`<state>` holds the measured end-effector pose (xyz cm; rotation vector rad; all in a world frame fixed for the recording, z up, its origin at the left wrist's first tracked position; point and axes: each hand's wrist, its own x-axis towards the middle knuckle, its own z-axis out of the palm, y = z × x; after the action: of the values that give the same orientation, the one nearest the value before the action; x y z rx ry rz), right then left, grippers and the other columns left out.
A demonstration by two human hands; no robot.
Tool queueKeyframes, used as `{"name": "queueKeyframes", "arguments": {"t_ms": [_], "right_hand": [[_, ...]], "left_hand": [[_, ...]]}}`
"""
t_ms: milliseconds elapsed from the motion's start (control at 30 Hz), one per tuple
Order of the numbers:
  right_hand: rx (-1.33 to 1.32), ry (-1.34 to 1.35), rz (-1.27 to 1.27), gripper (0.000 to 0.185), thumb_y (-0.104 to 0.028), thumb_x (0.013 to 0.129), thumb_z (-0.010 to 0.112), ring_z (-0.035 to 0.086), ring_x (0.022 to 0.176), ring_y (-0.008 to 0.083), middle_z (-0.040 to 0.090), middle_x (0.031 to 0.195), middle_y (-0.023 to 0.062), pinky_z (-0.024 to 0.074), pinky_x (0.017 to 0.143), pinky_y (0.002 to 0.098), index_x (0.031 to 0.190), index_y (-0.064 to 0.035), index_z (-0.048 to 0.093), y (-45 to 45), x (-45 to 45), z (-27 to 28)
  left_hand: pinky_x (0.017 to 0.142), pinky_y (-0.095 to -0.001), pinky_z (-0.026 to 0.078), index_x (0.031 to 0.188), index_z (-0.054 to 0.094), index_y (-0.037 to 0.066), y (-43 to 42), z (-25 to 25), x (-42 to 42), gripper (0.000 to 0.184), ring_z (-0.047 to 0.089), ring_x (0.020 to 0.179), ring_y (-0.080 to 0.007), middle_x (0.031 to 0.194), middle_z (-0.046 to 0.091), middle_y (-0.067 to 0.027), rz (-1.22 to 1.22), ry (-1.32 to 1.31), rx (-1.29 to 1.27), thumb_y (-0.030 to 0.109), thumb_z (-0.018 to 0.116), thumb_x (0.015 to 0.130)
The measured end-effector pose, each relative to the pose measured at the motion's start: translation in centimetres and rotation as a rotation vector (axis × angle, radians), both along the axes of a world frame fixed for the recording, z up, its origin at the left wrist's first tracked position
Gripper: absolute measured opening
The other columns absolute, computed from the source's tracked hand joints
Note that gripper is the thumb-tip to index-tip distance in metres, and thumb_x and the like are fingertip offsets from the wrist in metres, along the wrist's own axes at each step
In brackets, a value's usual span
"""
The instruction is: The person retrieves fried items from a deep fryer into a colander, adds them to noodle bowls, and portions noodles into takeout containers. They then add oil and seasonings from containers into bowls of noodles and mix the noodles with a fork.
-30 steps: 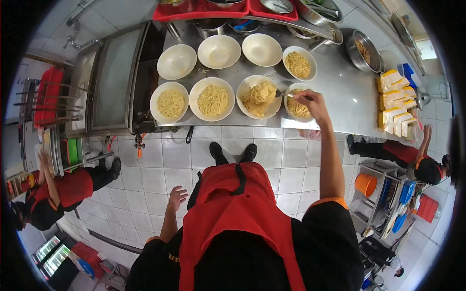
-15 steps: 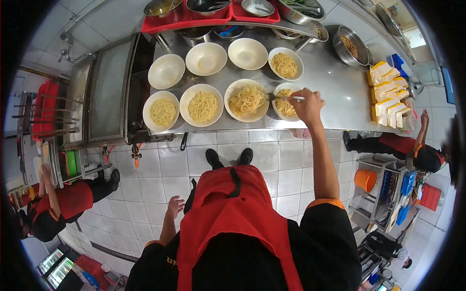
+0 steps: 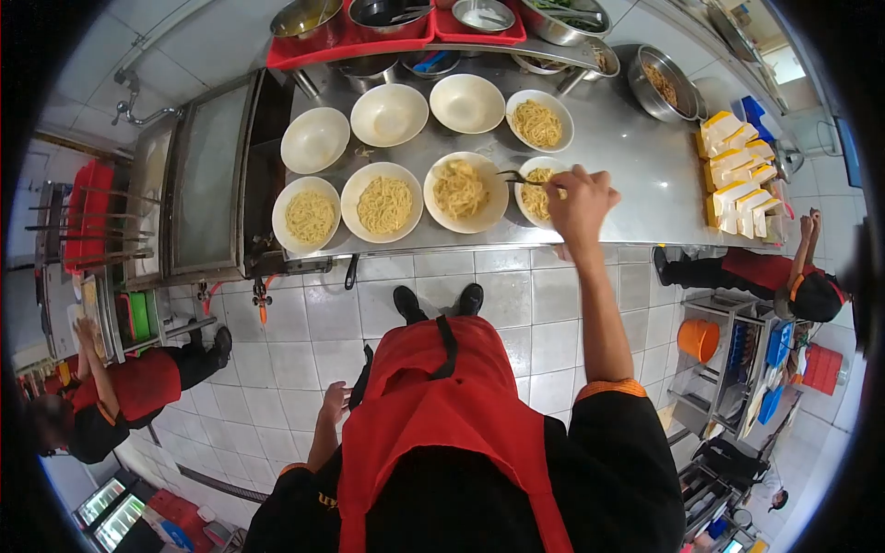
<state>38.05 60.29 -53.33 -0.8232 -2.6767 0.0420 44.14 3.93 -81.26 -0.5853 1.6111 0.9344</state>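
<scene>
My right hand (image 3: 583,205) is closed around tongs (image 3: 519,176) over the front row of white bowls. The dark tips of the tongs point left, between a bowl of noodles (image 3: 459,189) and a smaller noodle bowl (image 3: 535,217) partly hidden under my hand. Farther left, two more bowls, the middle one (image 3: 384,203) and the end one (image 3: 306,216), hold noodles. Behind them, another small bowl (image 3: 539,123) has noodles in it, beside three empty white bowls (image 3: 315,141). My left hand (image 3: 336,403) hangs beside my apron, fingers apart, holding nothing.
A metal pot (image 3: 662,83) with brown food and yellow-and-white cartons (image 3: 737,175) stand on the steel counter (image 3: 636,170). Red trays (image 3: 346,46) with pans sit on the shelf behind. One person (image 3: 138,392) works at left, another (image 3: 774,276) at right.
The tongs have lifted slightly and their tips now show apart beside the noodle bowl. The noodles in that bowl lie in a tighter heap. My left hand has shifted slightly.
</scene>
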Motion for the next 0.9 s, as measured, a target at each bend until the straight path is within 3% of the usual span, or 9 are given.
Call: {"name": "queueKeyframes", "arguments": {"t_ms": [67,200,333,400,600,667,700,867,900], "right_hand": [[-0.016,0.011,0.08,0.013,-0.025,0.066,0.073,0.051,0.089,0.0283,0.066,0.08,0.0016,0.0313,0.077,0.0494,0.073,-0.0131,0.071,-1.2,-1.0,-2.7],[-0.998,0.258,0.068,0.017,-0.018,0.069,0.075,0.058,0.075,0.0172,0.064,0.073,0.0032,0.0445,0.076,0.0347,0.083,-0.0082,0.072,1.1,-1.0,-7.8],[-0.979,0.249,0.103,0.01,-0.012,0.071,0.071,0.056,0.074,0.0149,0.065,0.079,0.0016,0.0441,0.068,0.0324,0.079,-0.0074,0.071,1.3,0.6,0.2],[0.148,0.017,0.057,0.006,-0.013,0.068,0.068,0.052,0.079,0.0219,0.063,0.079,-0.0008,0.0389,0.068,0.0413,0.072,-0.0101,0.071,-0.4,0.9,3.2],[-0.134,-0.043,0.09,0.013,-0.022,0.068,0.073,0.055,0.085,0.0253,0.065,0.081,0.0022,0.0378,0.08,0.0447,0.077,-0.0138,0.072,-1.7,-2.1,-7.4],[-0.96,0.222,0.079,0.014,-0.018,0.072,0.072,0.058,0.08,0.0174,0.065,0.083,0.0038,0.0436,0.076,0.0329,0.083,-0.0088,0.072,0.7,-2.1,-9.0],[-0.912,0.236,0.09,0.016,-0.014,0.075,0.071,0.058,0.074,0.0112,0.064,0.082,0.0039,0.045,0.069,0.0234,0.087,-0.0036,0.07,1.2,-1.8,-7.9],[-0.897,0.233,0.131,0.02,-0.026,0.074,0.072,0.06,0.076,0.0165,0.066,0.081,0.0064,0.0412,0.077,0.034,0.083,-0.0079,0.071,1.5,-1.8,3.7],[-0.717,0.171,0.085,0.019,-0.026,0.074,0.071,0.06,0.08,0.0193,0.066,0.083,0.0061,0.039,0.079,0.0376,0.08,-0.0086,0.071,0.3,-2.1,5.1]], "left_hand": [[0.091,-0.0427,0.041,0.134,0.029,0.009,-1.0,-2.1,0.0,0.044,0.051,0.107,-0.0291,0.125,0.05,-0.0147,0.05,-0.021,0.052,0.023,0.033,0.093],[0.087,-0.0417,0.043,0.132,0.032,0.011,0.0,0.1,-1.4,0.041,0.053,0.102,-0.027,0.12,0.054,-0.0126,0.227,0.07,0.037,0.022,0.034,0.092],[0.087,-0.04,0.042,0.132,0.033,0.012,-0.6,-0.4,-1.0,0.041,0.053,0.103,-0.0263,0.117,0.056,-0.0114,0.254,0.036,0.011,0.023,0.033,0.093],[0.09,-0.0402,0.04,0.133,0.032,0.012,-0.4,-0.5,-0.8,0.042,0.051,0.107,-0.0268,0.119,0.055,-0.0118,0.221,0.029,0.018,0.024,0.032,0.093],[0.093,-0.0416,0.038,0.133,0.032,0.011,0.3,-0.8,-2.2,0.043,0.05,0.109,-0.0271,0.121,0.053,-0.0124,0.147,0.022,0.041,0.024,0.032,0.092],[0.092,-0.0412,0.039,0.133,0.031,0.011,1.6,1.2,-3.2,0.043,0.051,0.107,-0.0269,0.121,0.054,-0.0126,0.209,0.011,0.001,0.021,0.033,0.091],[0.091,-0.041,0.039,0.133,0.032,0.012,1.0,0.7,-3.0,0.042,0.052,0.105,-0.0268,0.121,0.054,-0.0121,0.241,0.051,0.038,0.021,0.033,0.091],[0.091,-0.0431,0.038,0.132,0.033,0.013,-5.3,-12.1,-1.2,0.042,0.048,0.109,-0.0268,0.122,0.053,-0.0108,0.25,-0.19,0.122,0.019,0.032,0.09],[0.092,-0.0444,0.037,0.132,0.034,0.013,0.8,1.8,-2.0,0.043,0.045,0.113,-0.0273,0.121,0.053,-0.0106,-0.015,0.07,0.048,0.019,0.034,0.09]]}}
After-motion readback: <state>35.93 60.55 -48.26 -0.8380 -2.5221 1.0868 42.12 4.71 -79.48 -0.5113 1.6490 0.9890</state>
